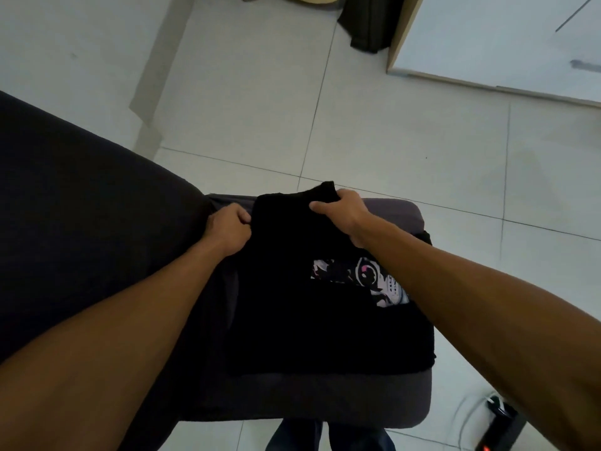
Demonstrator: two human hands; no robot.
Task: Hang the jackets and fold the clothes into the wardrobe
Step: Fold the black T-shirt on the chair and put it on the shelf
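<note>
A black T-shirt [292, 320] with a pink and white cartoon print lies partly folded on the dark grey sofa seat [325, 398]. My left hand [227, 227] pinches the shirt's far left edge with curled fingers. My right hand [341, 211] grips the far right corner of the same fold, thumb on top. Both forearms reach in from the bottom of the view.
The sofa's dark body [81, 206] fills the left side. White floor tiles [406, 141] spread beyond. A dark garment [367, 24] hangs or lies at the top by a pale wardrobe panel [487, 43]. A power strip with cable [497, 424] sits on the floor at bottom right.
</note>
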